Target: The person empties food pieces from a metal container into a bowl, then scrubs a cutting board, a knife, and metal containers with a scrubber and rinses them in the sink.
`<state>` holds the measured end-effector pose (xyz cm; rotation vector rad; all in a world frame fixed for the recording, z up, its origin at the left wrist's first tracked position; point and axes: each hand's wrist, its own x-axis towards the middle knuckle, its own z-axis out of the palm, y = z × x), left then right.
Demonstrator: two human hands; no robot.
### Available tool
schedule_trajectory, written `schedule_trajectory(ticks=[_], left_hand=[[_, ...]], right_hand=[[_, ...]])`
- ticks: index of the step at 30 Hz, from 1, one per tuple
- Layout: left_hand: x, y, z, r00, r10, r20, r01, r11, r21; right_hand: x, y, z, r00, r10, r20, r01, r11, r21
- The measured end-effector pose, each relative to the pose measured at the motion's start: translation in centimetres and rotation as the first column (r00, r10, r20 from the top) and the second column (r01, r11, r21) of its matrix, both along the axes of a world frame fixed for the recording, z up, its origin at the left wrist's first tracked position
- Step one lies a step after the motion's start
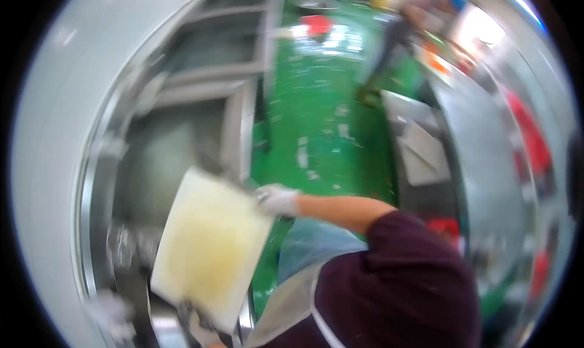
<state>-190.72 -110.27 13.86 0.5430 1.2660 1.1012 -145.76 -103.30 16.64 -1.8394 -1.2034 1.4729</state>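
Observation:
A pale cutting board [210,247], yellowish across its middle, is tilted in front of me at the edge of the sinks. My right hand [278,201], in a white glove, grips its upper right corner; something thin and dark shows beside the fingers, too blurred to name. At the board's lower edge is my left hand [198,325], partly hidden and smeared, with its fingers closed around the edge.
Metal sinks [231,147] line the left wall. A wet green floor [322,117] with scattered scraps runs between them and a steel table [486,129]. Another person [413,25] bends over at the far right. A white board [423,156] lies on a lower metal surface.

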Motion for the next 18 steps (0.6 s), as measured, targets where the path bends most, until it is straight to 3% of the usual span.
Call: schedule_trajectory(ticks=[1,2,6,11,13,15,16,17,18], left_hand=[[1.8,0.4,0.7,0.996,-0.033,-0.079,0.032,0.999,-0.013],[3.3,0.6,1.4,0.986,-0.061,-0.152,0.059,0.998,-0.020],[7.4,-0.7,4.4,0.890,-0.133,-0.436,0.124,0.991,-0.050],[13.1,-3.1,7.3,0.693,-0.272,-0.668,0.266,0.957,-0.114],[17.9,-3.7,8.1,0.673,-0.343,-0.655,0.358,0.926,-0.116],[28.7,-6.0,11.6,0.796,-0.377,-0.474,0.398,0.915,-0.059],[33.1,-6.5,11.0,0.834,-0.352,-0.425,0.434,0.894,0.113],[37.1,-6.9,8.8,0.866,-0.333,-0.372,0.446,0.851,0.276],[39.7,-6.1,5.5,0.840,-0.441,-0.316,0.517,0.828,0.216]], right_hand=[[-0.5,0.0,-2.6,0.999,0.041,0.021,-0.043,0.991,0.123],[-1.9,0.6,-1.2,0.988,-0.005,0.155,-0.016,0.991,0.133],[-0.7,-4.7,1.7,0.980,-0.150,0.130,0.133,0.982,0.133],[10.4,-18.0,2.8,0.877,-0.478,0.045,0.473,0.876,0.087],[15.0,-24.7,3.4,0.760,-0.648,-0.040,0.648,0.752,0.119],[20.1,-31.7,3.0,0.652,-0.756,0.058,0.746,0.654,0.128],[21.7,-35.5,2.9,0.550,-0.835,0.000,0.819,0.540,0.196],[23.7,-39.0,5.4,0.508,-0.861,0.022,0.849,0.505,0.154],[25.8,-42.8,5.6,0.396,-0.917,-0.038,0.906,0.384,0.176]])
